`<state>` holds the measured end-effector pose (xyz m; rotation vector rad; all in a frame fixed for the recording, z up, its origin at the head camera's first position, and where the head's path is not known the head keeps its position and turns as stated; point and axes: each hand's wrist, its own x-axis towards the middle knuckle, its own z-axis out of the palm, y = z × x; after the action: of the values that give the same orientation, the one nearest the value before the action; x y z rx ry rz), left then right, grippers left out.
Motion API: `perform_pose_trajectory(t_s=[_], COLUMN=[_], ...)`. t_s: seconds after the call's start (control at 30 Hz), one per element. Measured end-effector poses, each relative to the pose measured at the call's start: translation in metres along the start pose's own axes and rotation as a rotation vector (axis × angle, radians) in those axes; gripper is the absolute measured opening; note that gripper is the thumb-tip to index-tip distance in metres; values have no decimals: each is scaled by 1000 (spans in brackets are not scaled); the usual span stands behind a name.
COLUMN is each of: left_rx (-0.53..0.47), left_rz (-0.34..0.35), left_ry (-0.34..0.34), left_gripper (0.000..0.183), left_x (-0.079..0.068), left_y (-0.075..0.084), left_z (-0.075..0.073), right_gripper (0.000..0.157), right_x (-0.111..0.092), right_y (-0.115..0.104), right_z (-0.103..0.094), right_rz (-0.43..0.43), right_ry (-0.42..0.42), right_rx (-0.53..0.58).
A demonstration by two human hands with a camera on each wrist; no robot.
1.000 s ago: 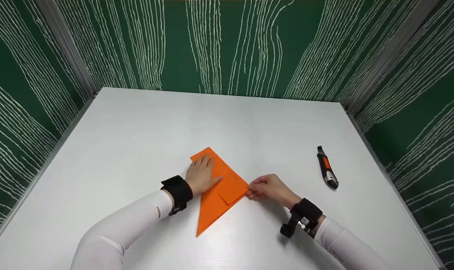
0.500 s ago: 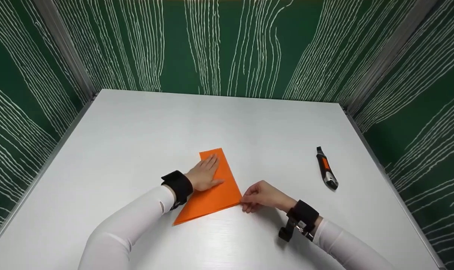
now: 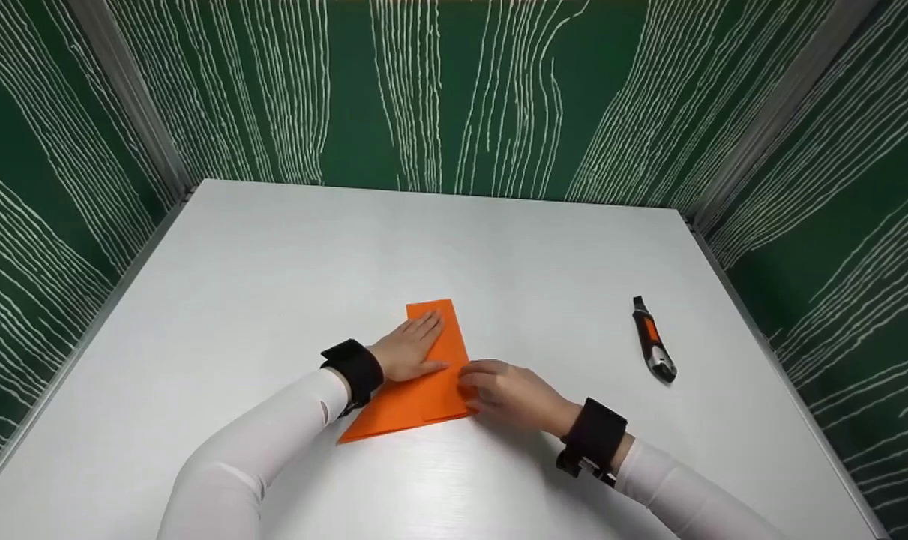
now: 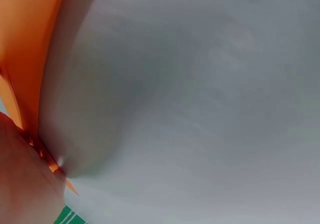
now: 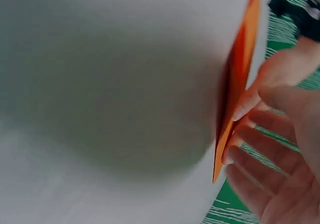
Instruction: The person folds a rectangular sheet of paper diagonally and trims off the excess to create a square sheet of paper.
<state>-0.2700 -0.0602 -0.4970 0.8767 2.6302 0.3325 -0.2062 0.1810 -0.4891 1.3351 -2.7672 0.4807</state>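
Note:
A folded piece of orange paper (image 3: pixel 409 407) lies on the white table (image 3: pixel 296 255), layers showing along its near edge. My left hand (image 3: pixel 407 351) rests flat on it with fingers spread toward the far end. My right hand (image 3: pixel 515 394) is at the paper's right edge, fingertips touching or just over it. In the right wrist view the fingers of my right hand (image 5: pixel 270 169) look loosely extended beside the paper (image 5: pixel 246 49), not pinching it. The left wrist view catches the paper's slightly raised edge (image 4: pixel 27 29) and part of my left hand (image 4: pixel 25 179).
To the right lies a black and orange utility knife (image 3: pixel 654 341), away from both hands. Green walls with white wavy lines (image 3: pixel 498 97) enclose the table at the back and sides, with grey posts (image 3: pixel 135 97) at the corners.
The paper has turned clockwise under my left hand. My right hand has let go of its right corner and shifted left onto the right edge. The knife has stayed put.

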Motion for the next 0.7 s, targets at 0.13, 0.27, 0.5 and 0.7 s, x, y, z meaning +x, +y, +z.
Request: perform_pose_trajectory(t_s=[0.13,0.27,0.5,0.7], left_rx=[7,1,3,57], left_rz=[18,26,56,70], left_ry=[-7,5,30,73], left_gripper=[79,78,77,74], left_x=[1,3,1,2], left_y=[-3,-5,-2,-2], left_z=[0,2,2,10], right_gripper=[49,56,59,60], right_x=[1,1,1,4], right_y=[0,-1,-5,-4], right_z=[7,10,10,7], right_rz=[-113,-57,42,70], right_ry=[-69,-184,-326,-353], right_rx=[-133,-113,2,6])
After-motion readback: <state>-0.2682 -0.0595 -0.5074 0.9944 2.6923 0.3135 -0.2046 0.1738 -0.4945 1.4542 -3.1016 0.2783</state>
